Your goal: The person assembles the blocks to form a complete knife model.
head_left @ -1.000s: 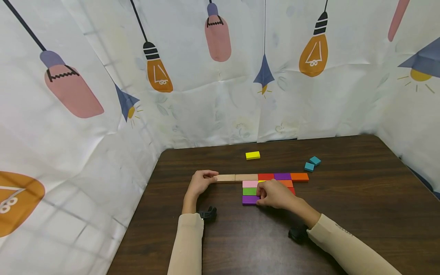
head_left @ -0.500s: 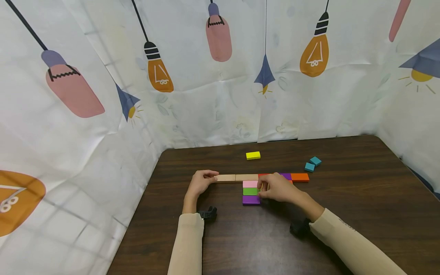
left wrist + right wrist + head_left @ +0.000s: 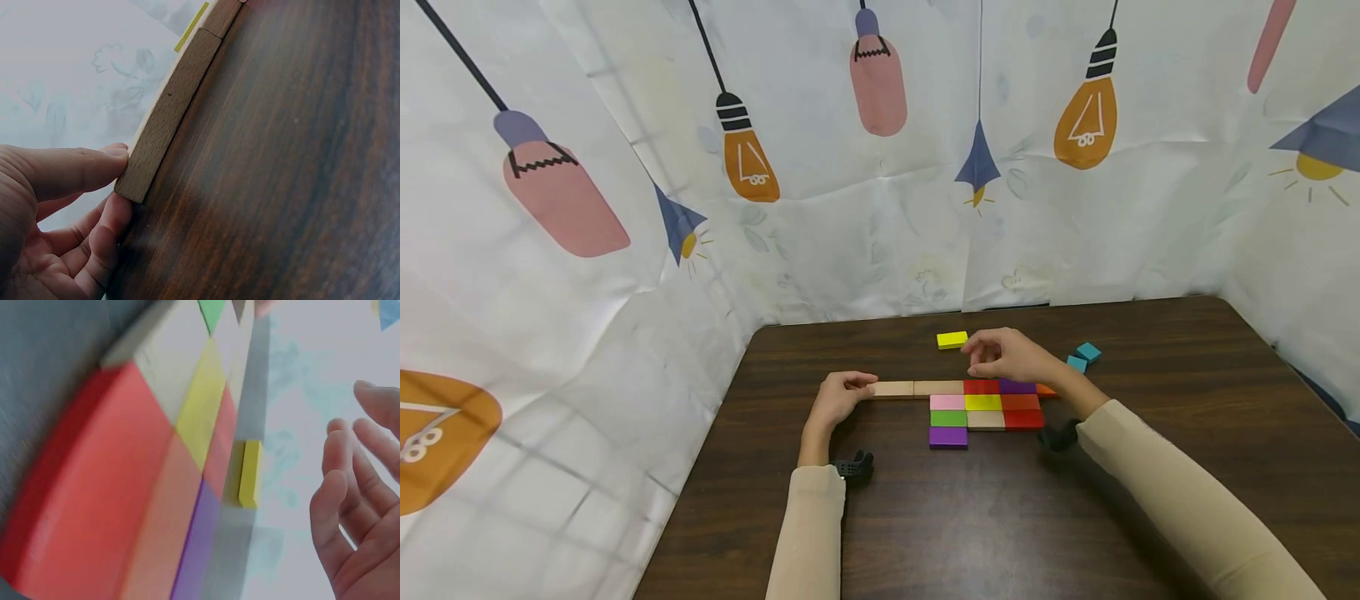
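Observation:
In the head view my left hand (image 3: 842, 398) pinches the left end of a plain wooden block (image 3: 891, 389). The left wrist view shows the thumb on the block's end (image 3: 159, 125) and the fingers around its far side. My right hand (image 3: 1009, 354) hovers above the back row, near a loose yellow block (image 3: 952, 340). Its fingers bend loosely and hold nothing, as the right wrist view also shows. Below it lie flat blocks side by side: red (image 3: 981, 387), purple (image 3: 1018, 387), yellow (image 3: 983, 402), orange (image 3: 1019, 402), pink (image 3: 947, 402), green (image 3: 948, 418) and a front purple block (image 3: 948, 437).
Two teal blocks (image 3: 1088, 352) lie at the back right of the dark wooden table (image 3: 925, 533). A second plain block (image 3: 937, 387) continues the back row. A white patterned cloth (image 3: 880, 242) hangs behind the table.
My right hand has lifted off the front blocks and moved back, toward the loose yellow block. A plain wooden and a red block in the front rows are now uncovered. The left hand stays put.

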`<state>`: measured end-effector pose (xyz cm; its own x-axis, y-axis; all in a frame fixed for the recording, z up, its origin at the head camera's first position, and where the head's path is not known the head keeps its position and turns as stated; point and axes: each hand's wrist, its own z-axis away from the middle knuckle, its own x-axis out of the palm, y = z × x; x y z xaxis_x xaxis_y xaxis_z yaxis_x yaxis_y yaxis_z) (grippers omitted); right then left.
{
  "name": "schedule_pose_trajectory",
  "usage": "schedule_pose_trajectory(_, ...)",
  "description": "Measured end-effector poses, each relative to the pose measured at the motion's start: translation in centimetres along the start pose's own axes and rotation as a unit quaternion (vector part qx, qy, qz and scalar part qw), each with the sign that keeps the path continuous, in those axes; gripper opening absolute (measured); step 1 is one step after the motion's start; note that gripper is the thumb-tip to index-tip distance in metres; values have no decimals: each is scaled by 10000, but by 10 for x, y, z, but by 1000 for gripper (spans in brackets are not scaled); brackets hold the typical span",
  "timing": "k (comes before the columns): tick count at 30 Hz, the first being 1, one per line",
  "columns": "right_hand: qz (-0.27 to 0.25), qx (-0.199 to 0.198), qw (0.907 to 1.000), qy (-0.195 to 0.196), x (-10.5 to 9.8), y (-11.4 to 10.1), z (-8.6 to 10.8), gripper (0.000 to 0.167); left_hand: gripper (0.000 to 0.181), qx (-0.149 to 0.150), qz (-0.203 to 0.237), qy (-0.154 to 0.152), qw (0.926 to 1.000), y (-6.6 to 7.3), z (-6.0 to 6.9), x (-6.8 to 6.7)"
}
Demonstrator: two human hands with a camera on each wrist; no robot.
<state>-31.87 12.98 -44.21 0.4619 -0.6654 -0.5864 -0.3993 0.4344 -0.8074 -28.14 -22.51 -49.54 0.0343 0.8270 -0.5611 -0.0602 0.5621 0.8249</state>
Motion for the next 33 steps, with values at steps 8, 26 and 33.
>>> schedule_pose_trajectory(8,-121,127,9997,177,-15,14,-28,42,17,-4,-10,17,10000,-1,-2,0)
schedule_pose_trajectory(26,-81,635,9979,67,-19,49,-58,49,17,-31,-31,36,10000,0,1,0)
schedule_pose_trajectory(33,41,896,9960,-23,-19,64,-65,49,17,-44,39,10,10000,0,1,-1)
